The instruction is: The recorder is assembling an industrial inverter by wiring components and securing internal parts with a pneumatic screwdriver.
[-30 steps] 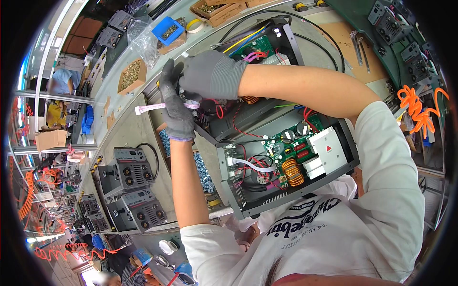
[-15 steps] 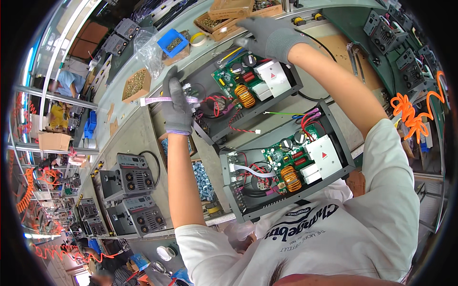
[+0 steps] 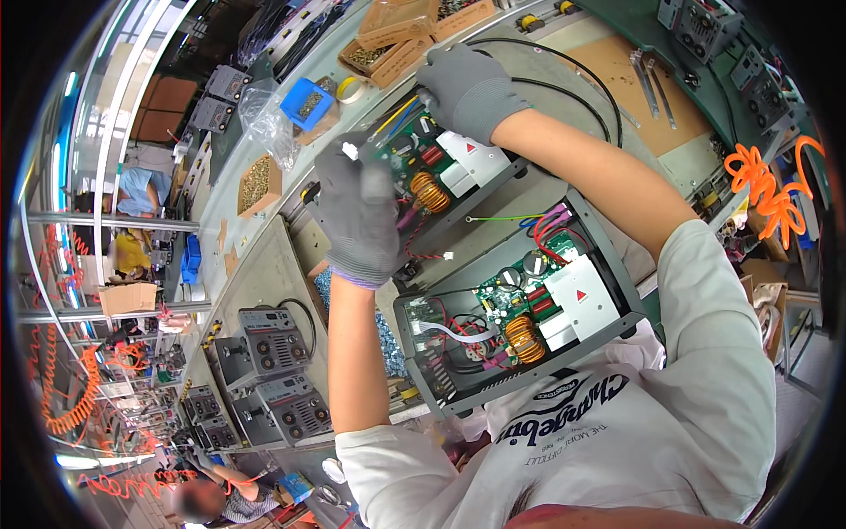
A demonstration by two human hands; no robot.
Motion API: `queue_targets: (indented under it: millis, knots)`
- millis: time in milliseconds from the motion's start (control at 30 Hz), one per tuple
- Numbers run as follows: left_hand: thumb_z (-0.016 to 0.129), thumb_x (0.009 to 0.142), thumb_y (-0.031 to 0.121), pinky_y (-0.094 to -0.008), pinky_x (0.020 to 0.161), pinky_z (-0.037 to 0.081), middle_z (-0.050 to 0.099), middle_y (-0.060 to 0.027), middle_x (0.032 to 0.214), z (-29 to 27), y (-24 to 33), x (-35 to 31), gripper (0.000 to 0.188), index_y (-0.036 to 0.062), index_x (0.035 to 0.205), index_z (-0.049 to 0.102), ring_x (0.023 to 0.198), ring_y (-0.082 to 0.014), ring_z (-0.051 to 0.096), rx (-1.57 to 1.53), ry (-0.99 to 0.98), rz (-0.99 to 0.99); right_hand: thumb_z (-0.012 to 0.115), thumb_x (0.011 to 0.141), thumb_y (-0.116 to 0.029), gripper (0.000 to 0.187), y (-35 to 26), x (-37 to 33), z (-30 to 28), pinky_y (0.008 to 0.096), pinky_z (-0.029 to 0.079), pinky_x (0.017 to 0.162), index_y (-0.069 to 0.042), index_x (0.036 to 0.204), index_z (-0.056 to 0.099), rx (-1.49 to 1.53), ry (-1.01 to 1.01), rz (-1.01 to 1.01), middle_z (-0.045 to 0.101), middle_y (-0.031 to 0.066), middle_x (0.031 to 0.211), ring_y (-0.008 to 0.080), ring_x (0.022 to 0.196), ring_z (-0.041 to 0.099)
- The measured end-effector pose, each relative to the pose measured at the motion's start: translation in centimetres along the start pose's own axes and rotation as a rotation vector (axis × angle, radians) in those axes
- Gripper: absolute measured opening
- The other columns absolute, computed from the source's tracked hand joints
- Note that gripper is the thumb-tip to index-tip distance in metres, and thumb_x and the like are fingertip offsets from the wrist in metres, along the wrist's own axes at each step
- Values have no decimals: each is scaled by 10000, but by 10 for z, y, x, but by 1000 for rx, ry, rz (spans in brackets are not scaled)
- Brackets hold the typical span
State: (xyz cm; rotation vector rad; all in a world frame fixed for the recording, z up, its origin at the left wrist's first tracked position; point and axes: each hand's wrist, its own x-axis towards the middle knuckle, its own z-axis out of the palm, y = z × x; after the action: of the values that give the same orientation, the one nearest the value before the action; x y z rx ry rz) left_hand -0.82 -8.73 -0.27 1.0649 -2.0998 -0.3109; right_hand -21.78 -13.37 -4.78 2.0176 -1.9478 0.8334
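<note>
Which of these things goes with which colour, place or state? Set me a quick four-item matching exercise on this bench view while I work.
Things:
1. Left hand
2. Nearer open case
3. Curly hose
4. Blue bin

Matches:
A. Orange
B. Closest to the white shirt
C. Holding many small loose pieces
D. Gloved in grey

Pairs: 1-D, 2-B, 3-A, 4-C
</note>
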Motion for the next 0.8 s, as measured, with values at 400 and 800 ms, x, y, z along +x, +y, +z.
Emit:
queue_targets:
  millis: [400,800]
  knots:
    - [673,901,320,-368,804,527,719,-103,1015,-24,-35,11,267,89,992,772,918,-231,701,410,-208,-336,636,907,-286,215,8,-7,5,432,557,808,-107,1002,707,-15,60,-16,659,97,1018,285,980,648]
    - [670,833,356,-446,903,518,715,-101,1092,19,-20,14,260,165,959,794,1028,-323,670,808,-579,-311,687,832,-203,255,-3,-8,-1,427,563,852,-118,1059,767,2,24,-9,682,105,1089,279,1046,647]
